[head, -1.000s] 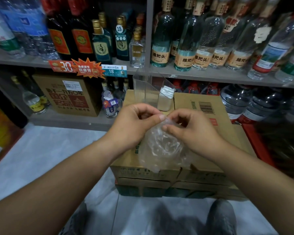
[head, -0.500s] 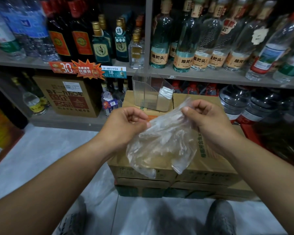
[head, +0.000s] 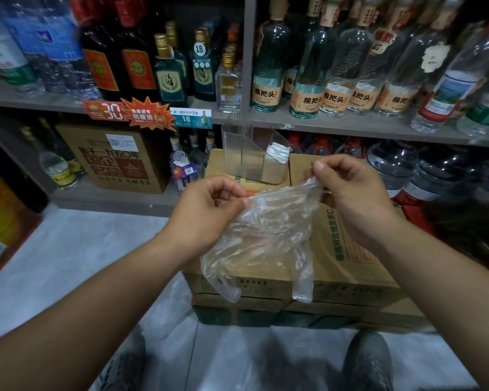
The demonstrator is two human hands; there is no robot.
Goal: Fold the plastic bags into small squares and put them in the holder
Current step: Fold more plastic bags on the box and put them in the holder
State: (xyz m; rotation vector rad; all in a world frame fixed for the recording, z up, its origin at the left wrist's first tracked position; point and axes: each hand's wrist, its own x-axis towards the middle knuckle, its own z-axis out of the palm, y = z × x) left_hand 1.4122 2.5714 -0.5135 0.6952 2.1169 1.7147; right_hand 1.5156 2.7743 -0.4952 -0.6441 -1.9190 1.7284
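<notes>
Clear, crinkled thin plastic bag (head: 266, 235) hangs stretched between both hands, where a second ago it was bunched in a small wad. The left hand (head: 209, 210) pinches one top corner; the right hand (head: 350, 198), raised higher and apart, pinches the other, each grip closed on the film. Opened out like this, the bag seems ready for flattening and a first fold. Just beyond the grips, the ribbed transparent plastic holder (head: 243, 153) stands on the stacked brown cardboard cartons (head: 350, 266) serving as a desk. Grey shop shelves (head: 350, 124) of bottles rise behind, pale tile floor (head: 82, 263) below.
</notes>
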